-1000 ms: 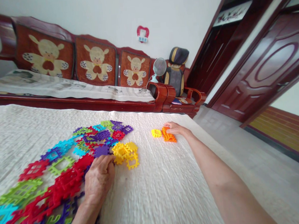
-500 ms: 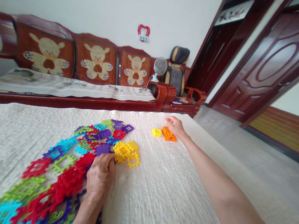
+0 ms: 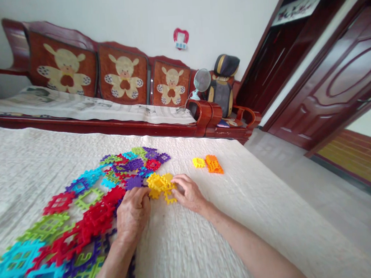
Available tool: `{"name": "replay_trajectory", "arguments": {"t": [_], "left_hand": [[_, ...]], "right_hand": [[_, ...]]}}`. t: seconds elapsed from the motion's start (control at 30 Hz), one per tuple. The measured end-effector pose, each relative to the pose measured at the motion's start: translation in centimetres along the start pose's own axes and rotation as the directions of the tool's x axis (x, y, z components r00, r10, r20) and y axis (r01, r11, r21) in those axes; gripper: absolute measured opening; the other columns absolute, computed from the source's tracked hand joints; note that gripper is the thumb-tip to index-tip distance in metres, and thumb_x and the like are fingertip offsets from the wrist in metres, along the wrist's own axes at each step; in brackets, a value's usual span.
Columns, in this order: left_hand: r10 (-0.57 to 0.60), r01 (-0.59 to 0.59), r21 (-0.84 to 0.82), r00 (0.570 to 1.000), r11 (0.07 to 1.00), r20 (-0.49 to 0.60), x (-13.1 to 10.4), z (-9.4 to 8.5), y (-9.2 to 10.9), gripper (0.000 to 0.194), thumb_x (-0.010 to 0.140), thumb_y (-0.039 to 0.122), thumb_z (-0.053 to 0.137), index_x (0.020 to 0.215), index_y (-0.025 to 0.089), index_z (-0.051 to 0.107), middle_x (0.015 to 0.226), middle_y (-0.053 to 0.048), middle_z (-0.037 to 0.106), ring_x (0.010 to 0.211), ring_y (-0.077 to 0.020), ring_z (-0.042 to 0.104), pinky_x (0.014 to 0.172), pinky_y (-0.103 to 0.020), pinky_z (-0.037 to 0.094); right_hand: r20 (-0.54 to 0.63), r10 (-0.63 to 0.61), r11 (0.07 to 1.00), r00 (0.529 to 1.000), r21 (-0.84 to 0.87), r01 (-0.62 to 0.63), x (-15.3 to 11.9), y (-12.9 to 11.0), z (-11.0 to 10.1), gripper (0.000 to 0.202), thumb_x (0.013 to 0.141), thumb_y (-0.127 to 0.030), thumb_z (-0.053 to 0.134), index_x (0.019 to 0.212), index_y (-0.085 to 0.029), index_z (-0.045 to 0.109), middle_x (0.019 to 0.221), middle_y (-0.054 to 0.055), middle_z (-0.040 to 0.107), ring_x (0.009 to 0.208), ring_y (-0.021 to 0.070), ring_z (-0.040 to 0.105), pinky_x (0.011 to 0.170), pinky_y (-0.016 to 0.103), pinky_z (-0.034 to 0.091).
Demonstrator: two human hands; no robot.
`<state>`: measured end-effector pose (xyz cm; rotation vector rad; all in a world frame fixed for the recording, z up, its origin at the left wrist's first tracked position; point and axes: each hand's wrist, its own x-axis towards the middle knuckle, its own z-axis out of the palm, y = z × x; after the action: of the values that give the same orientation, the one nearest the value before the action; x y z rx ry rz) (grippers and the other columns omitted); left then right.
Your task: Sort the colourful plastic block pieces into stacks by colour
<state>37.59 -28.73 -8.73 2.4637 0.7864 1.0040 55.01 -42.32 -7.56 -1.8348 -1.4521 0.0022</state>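
Observation:
Several yellow interlocking plastic tiles point(image 3: 158, 182) lie in a loose, overlapping heap on the white cloth. At the heap's left edge is my left hand point(image 3: 133, 209), its fingers curled together; what they hold, if anything, is hidden. My right hand point(image 3: 190, 194) is at the heap's right side, thumb and fingers apart, with the tips touching or just over the yellow tiles. Farther right, a small bright yellow tile point(image 3: 198, 162) lies beside a stack of orange tiles point(image 3: 214, 164). A purple tile point(image 3: 134, 182) lies just beyond my left hand.
A long spread of red tiles point(image 3: 97, 213), green tiles point(image 3: 48, 226) and blue tiles point(image 3: 19, 258) covers the left side of the white cloth point(image 3: 192, 247). Behind the cloth's far edge stand a wooden sofa point(image 3: 124, 124), a small fan point(image 3: 202, 80) and a chair point(image 3: 225, 90).
My right hand has come back from the orange tiles to the yellow heap, leaving the orange tiles on the cloth. My left hand stays at the heap. The view has shifted slightly.

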Motion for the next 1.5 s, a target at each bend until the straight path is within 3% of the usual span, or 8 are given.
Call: {"name": "replay_trajectory", "arguments": {"t": [0.13,0.4,0.6,0.9,1.03,1.2,1.37,1.5], "left_hand": [[0.003,-0.004,0.025,1.0,1.0,0.03,0.1,-0.2,0.3,0.028,0.083,0.014,0.044,0.086,0.021,0.071,0.084,-0.003,0.07,0.081,-0.0177,0.061,0.073,-0.027,0.046],[0.0,-0.007,0.063,0.994,0.998,0.113,0.1,-0.4,0.9,0.032,0.082,0.01,0.043,0.09,0.021,0.072,0.085,-0.005,0.068,0.084,-0.0182,0.059,0.077,-0.028,0.046],[-0.006,-0.002,0.063,0.992,0.998,0.127,0.3,-0.5,1.2,0.032,0.081,0.01,0.043,0.089,0.021,0.072,0.085,-0.004,0.068,0.084,-0.019,0.058,0.075,-0.028,0.046],[0.039,-0.046,0.068,0.993,0.997,0.108,0.2,0.0,0.7,0.03,0.082,0.012,0.044,0.091,0.021,0.071,0.09,-0.004,0.069,0.086,-0.0201,0.059,0.073,-0.029,0.046],[0.048,-0.055,0.071,0.994,0.996,0.094,0.3,0.1,0.6,0.029,0.082,0.013,0.044,0.09,0.02,0.071,0.089,-0.003,0.07,0.086,-0.0202,0.06,0.075,-0.029,0.046],[0.04,-0.05,0.09,0.993,0.995,0.111,0.3,0.1,0.6,0.031,0.083,0.013,0.043,0.091,0.021,0.071,0.091,-0.003,0.07,0.088,-0.0192,0.061,0.077,-0.028,0.047],[0.023,-0.037,0.123,0.993,0.992,0.112,0.4,0.0,0.8,0.031,0.083,0.012,0.042,0.089,0.021,0.071,0.091,-0.002,0.071,0.088,-0.0189,0.061,0.077,-0.028,0.046],[0.026,-0.04,0.118,0.992,0.992,0.122,0.4,0.0,0.9,0.031,0.083,0.012,0.042,0.09,0.021,0.071,0.091,-0.002,0.071,0.088,-0.019,0.061,0.077,-0.028,0.046]], "right_hand": [[-0.017,0.007,1.0,1.0,0.014,-0.006,-0.2,0.5,0.3,0.026,0.079,-0.018,0.058,0.104,-0.025,0.059,0.107,0.006,0.062,0.105,0.0205,0.058,0.093,0.038,0.047],[-0.041,0.043,0.998,0.998,-0.039,-0.045,-0.6,-0.3,-0.3,0.037,0.073,-0.02,0.062,0.109,-0.023,0.057,0.106,0.008,0.06,0.101,0.0226,0.058,0.089,0.038,0.049],[-0.034,0.12,0.981,0.992,-0.15,-0.123,-0.8,0.1,-0.2,0.019,0.074,-0.019,0.06,0.093,-0.024,0.06,0.09,0.005,0.064,0.09,0.0217,0.06,0.084,0.038,0.047],[-0.108,0.158,0.985,0.981,0.079,-0.15,-0.9,0.0,0.0,0.028,0.065,-0.012,0.054,0.089,-0.024,0.06,0.08,0.0,0.059,0.072,0.0143,0.057,0.065,0.027,0.047],[-0.085,0.201,0.97,0.976,0.157,-0.186,-0.7,0.1,-0.7,0.02,0.066,-0.014,0.054,0.083,-0.023,0.062,0.077,-0.001,0.059,0.067,0.0124,0.056,0.06,0.024,0.046],[-0.154,0.286,0.941,0.946,0.229,-0.248,-0.2,1.2,-1.1,0.014,0.071,-0.021,0.056,0.083,-0.021,0.062,0.077,-0.001,0.063,0.068,0.0126,0.059,0.062,0.024,0.048],[-0.296,0.277,0.958,0.914,0.16,-0.238,0.9,5.0,-3.6,0.02,0.072,-0.027,0.056,0.089,-0.02,0.065,0.086,0.002,0.068,0.076,0.0155,0.063,0.07,0.028,0.051],[-0.347,0.248,0.933,0.904,-0.164,-0.319,2.4,7.8,-7.6,0.023,0.074,-0.023,0.052,0.09,-0.02,0.069,0.094,0.005,0.069,0.083,0.017,0.064,0.077,0.03,0.05]]}}
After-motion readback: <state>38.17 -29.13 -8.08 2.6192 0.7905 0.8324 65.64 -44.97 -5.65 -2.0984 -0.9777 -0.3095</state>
